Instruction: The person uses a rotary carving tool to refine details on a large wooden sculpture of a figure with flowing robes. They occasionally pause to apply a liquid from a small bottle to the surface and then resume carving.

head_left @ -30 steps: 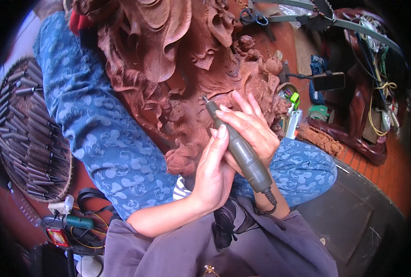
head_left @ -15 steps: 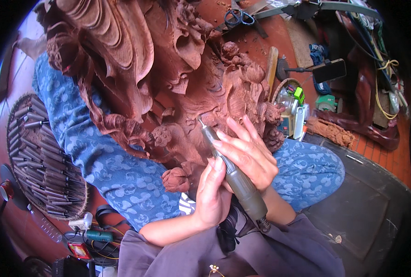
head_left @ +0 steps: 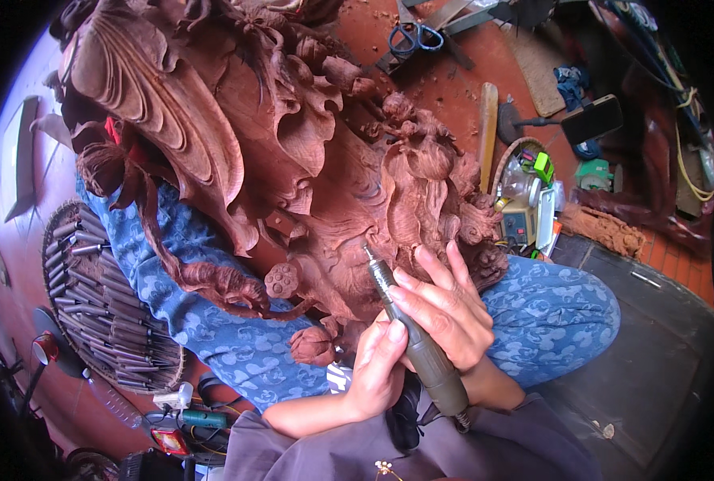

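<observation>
A large reddish-brown wood carving (head_left: 349, 208) with flowing folds, leaves and a round seed pod fills the upper middle, leaning over my lap. My right hand (head_left: 445, 309) lies along a dark rotary carving handpiece (head_left: 437, 369), fingers closed over its front part. From the left, my left hand (head_left: 379, 357) closes against the handpiece's side, thumb along it; its other fingers are mostly hidden. The thin metal bit points up and left at a curled part of the carving; whether it touches cannot be made out.
At left stands a round basket (head_left: 176, 377) full of dark-handled carving tools. Scissors (head_left: 414, 38) lie on the red floor at the back. A phone (head_left: 592, 119) on a stand is at right, by a small basket with a jar and boxes. Corded chargers (head_left: 203, 418) sit lower left.
The whole view has shifted, so the scene sits further right and lower. The handpiece's bit has moved slightly right across the carving; both hands keep their hold.
</observation>
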`<state>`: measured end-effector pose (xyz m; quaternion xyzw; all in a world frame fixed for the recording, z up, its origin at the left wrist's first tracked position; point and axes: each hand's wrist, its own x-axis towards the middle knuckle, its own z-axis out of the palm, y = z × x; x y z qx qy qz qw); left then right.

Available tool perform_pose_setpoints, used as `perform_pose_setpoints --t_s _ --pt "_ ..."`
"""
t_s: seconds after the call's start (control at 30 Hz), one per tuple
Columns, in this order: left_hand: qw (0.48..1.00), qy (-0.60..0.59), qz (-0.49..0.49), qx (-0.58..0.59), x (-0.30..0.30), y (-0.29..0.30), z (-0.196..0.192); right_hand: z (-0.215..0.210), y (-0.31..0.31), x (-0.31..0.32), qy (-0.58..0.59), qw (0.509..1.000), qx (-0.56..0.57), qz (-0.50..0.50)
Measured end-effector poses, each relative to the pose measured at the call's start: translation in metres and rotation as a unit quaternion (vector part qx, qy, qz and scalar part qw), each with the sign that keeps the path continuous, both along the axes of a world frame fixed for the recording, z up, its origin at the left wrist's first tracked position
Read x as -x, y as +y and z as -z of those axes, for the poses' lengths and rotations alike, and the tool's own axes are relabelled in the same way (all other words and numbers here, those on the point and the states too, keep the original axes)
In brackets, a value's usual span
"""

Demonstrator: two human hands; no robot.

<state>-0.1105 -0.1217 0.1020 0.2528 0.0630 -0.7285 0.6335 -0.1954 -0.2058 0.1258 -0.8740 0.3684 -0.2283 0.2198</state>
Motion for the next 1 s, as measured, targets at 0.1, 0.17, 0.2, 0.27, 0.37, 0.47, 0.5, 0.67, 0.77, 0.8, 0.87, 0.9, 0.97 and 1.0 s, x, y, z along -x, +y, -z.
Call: perform_pose_setpoints --t_s 0.1,0.17,0.2,0.27,0.37,0.47,0.5,0.67,0.77,0.8,0.87,0.9,0.97,1.0 --pt "1.000 -0.017 0.001 -0.002 0.001 0.003 0.002 0.001 0.002 0.001 -0.004 1.000 -0.010 0.003" --pt "1.000 -0.028 0.007 -0.003 0.001 0.003 0.002 0.003 0.003 0.003 -0.008 1.000 -0.012 0.001" --pt "0.999 -0.032 0.010 -0.008 0.000 0.002 0.000 0.004 0.003 0.005 -0.006 1.000 -0.009 -0.005" --pt "0.999 -0.043 0.015 -0.005 -0.001 0.000 -0.001 0.006 0.003 0.008 -0.002 1.000 0.000 -0.018" --pt "0.997 -0.078 0.026 -0.005 -0.006 -0.003 -0.002 0.005 0.005 0.008 0.001 1.000 0.010 -0.020" --pt "0.996 -0.078 0.011 -0.050 -0.003 -0.005 -0.010 0.004 0.005 0.009 0.004 0.999 0.030 -0.035" --pt "0.995 -0.081 0.013 -0.050 -0.004 -0.002 -0.011 0.003 0.007 0.009 -0.002 0.999 0.032 -0.039" --pt "0.991 -0.106 -0.011 -0.075 -0.001 0.004 -0.028 -0.013 0.006 0.011 -0.057 0.995 0.005 -0.087" --pt "0.985 -0.168 -0.009 0.034 -0.020 0.023 -0.013 -0.048 0.012 0.028 -0.009 0.990 -0.044 -0.135" --pt "0.987 -0.157 -0.009 0.014 -0.028 0.035 -0.013 -0.065 0.013 0.042 -0.012 0.992 -0.036 -0.124" --pt "0.980 -0.191 -0.053 0.003 -0.036 0.046 -0.015 -0.093 0.019 0.092 -0.040 0.997 0.069 0.000" --pt "0.973 -0.225 -0.048 0.002 -0.038 0.046 -0.021 -0.113 0.021 0.127 -0.035 0.989 0.117 0.081" --pt "0.959 -0.274 -0.070 0.026 -0.049 0.055 -0.020 -0.123 0.016 0.187 -0.126 0.964 0.117 0.205" --pt "0.950 -0.301 -0.077 0.017 -0.048 0.058 -0.021 -0.117 0.012 0.223 -0.232 0.934 0.084 0.260"
